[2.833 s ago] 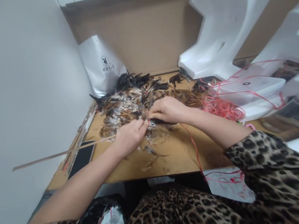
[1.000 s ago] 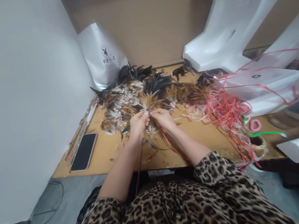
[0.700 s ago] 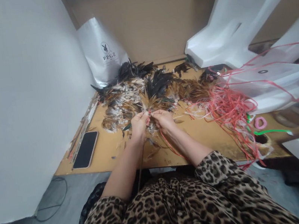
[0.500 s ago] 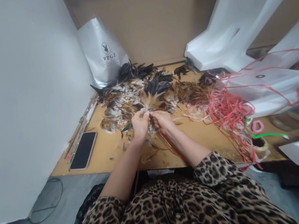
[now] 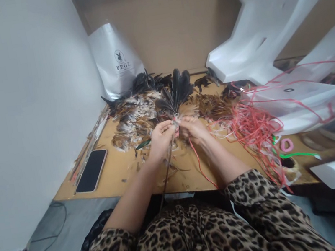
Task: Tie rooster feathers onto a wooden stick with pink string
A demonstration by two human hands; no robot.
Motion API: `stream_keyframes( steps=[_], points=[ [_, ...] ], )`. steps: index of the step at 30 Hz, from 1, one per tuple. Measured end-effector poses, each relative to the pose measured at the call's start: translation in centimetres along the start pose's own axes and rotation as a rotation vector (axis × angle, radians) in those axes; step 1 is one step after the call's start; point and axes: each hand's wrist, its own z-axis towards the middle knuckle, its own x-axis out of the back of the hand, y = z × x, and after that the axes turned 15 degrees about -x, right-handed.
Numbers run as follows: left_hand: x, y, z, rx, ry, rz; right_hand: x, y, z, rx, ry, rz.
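Note:
A bunch of dark feathers [image 5: 179,87] fans out away from me, its base between my two hands. My left hand [image 5: 162,140] is closed in a pinch on the bunch's base. From the other side my right hand [image 5: 194,129] pinches the same spot, where a bit of red shows. A red string [image 5: 199,165] runs from under my right hand down toward the table's front edge. Below my left hand trails a thin dark cord [image 5: 168,168]. Brown and white feathers [image 5: 135,113] lie in a heap behind and left of my hands.
A tangle of red strings [image 5: 252,125] spreads at the right beside a translucent plastic box [image 5: 305,93]. At the left lies a phone [image 5: 92,171]. A silver bag [image 5: 118,65] stands at the back left; more brown feathers [image 5: 215,103] lie right of centre.
My hands have shifted slightly right, still close together. The dark feathers now stand fanned out above them, where pale tan feathers showed before. A dark cord now shows below my left hand.

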Motion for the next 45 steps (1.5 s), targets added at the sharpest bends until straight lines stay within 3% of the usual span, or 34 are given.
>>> stream_keyframes(
  steps=[2,5,12,18,23,30,33,37,41,45],
  points=[
    [0.1,0.4,0.7,0.173,-0.049,-0.193,0.8,-0.3,0.1,0.017,-0.037,-0.035],
    [0.1,0.2,1.8,0.283,-0.107,-0.258,1.6,-0.3,0.6,0.029,-0.051,-0.105],
    [0.0,-1.6,3.1,0.259,-0.157,-0.193,3.2,0.7,2.0,-0.007,-0.058,-0.124],
    [0.9,-3.6,3.4,0.211,-0.137,-0.166,3.8,1.3,2.8,-0.051,-0.065,-0.181],
    [2.0,-4.5,3.5,0.254,-0.132,-0.223,3.7,1.9,3.7,-0.056,-0.016,-0.273],
    [2.9,-4.8,3.9,0.337,-0.036,-0.263,2.3,2.7,3.7,0.128,0.232,-0.422],
    [3.0,-4.3,4.2,0.361,0.028,-0.284,4.1,1.9,3.6,0.186,0.323,-0.543],
    [3.5,-3.8,4.6,0.380,0.100,-0.369,8.4,0.3,4.1,0.311,0.628,-0.682],
    [3.9,-3.8,4.9,0.374,0.139,-0.403,10.3,-1.1,4.5,0.241,0.753,-1.002],
    [3.9,-3.8,4.9,0.341,0.137,-0.400,9.0,-2.1,4.5,0.126,0.763,-1.344]
  ],
)
